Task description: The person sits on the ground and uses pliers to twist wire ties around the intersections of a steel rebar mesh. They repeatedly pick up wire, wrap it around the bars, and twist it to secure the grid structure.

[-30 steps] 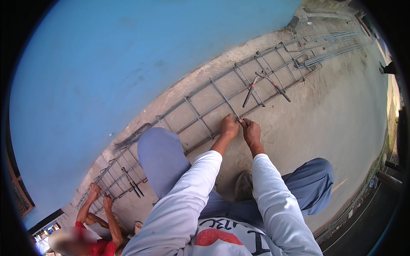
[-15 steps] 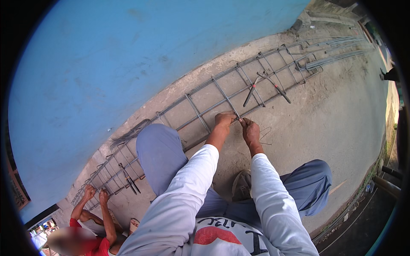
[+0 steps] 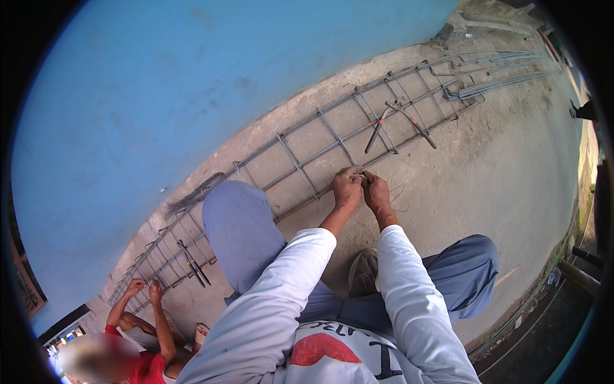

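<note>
Crouched over a concrete floor [image 3: 486, 192], we bring both hands together at the near edge of a steel bar cage [image 3: 336, 137], which lies along the foot of a blue wall [image 3: 160, 96]. Our left hand [image 3: 347, 187] and right hand [image 3: 377, 191] sit side by side where a crosspiece runs down toward the near long bar, fingers bent inward and fingertips almost meeting. The meeting point is too small and too covered for us to tell whether either grip is pressed together, or what it pinches.

Just beyond, pincers with red-marked handles [image 3: 423, 134] rest across the cage, the handles spread wide. Loose steel bars [image 3: 505, 69] stretch out past its far end at upper right, and a bent piece of thin wire [image 3: 398, 194] lies on the floor near our right hand.

At left, beside our grey-clad knee [image 3: 240, 221], dark wire [image 3: 203, 193] is heaped near the wall. Below it, a second pair of pincers [image 3: 194, 265] lies on more steel latticework [image 3: 167, 255]; our knee hides whether the two stretches join. At lower left, a co-worker in a red top [image 3: 148, 370] holds both hands at that latticework.
</note>
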`<act>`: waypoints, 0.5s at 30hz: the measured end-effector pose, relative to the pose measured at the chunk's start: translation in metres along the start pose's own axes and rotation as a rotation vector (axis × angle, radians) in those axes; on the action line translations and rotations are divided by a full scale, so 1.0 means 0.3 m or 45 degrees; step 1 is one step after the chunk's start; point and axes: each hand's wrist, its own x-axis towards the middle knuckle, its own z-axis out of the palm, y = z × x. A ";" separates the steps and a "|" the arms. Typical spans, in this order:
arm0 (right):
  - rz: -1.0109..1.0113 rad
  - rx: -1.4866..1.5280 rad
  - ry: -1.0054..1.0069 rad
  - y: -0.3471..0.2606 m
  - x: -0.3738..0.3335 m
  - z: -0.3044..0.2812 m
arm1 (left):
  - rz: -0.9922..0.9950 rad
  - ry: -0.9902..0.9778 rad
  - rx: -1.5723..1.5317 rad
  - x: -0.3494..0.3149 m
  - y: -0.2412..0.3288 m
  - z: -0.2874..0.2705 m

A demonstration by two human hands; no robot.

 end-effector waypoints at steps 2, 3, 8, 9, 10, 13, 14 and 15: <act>0.019 0.058 -0.018 0.010 0.000 0.015 | 0.293 0.015 0.212 -0.017 -0.028 0.001; 0.084 0.087 -0.048 0.016 -0.002 0.021 | 0.382 0.003 0.265 -0.028 -0.030 0.001; 0.368 0.311 -0.060 0.045 -0.038 0.023 | 0.605 -0.087 0.244 -0.040 -0.008 -0.011; 0.467 0.308 -0.091 0.016 -0.052 0.017 | 0.595 -0.042 0.232 -0.035 -0.019 -0.020; 0.572 0.301 -0.119 -0.011 -0.065 0.010 | 0.584 -0.003 0.217 -0.033 -0.036 -0.027; 0.190 -0.266 -0.123 -0.084 -0.073 -0.030 | 0.321 0.100 -0.001 -0.012 -0.071 -0.028; 0.133 -0.374 -0.174 -0.102 -0.066 -0.047 | 0.315 0.085 -0.014 -0.010 -0.079 -0.029; 0.082 -0.486 -0.219 -0.110 -0.051 -0.078 | 0.311 0.062 -0.033 -0.012 -0.068 -0.023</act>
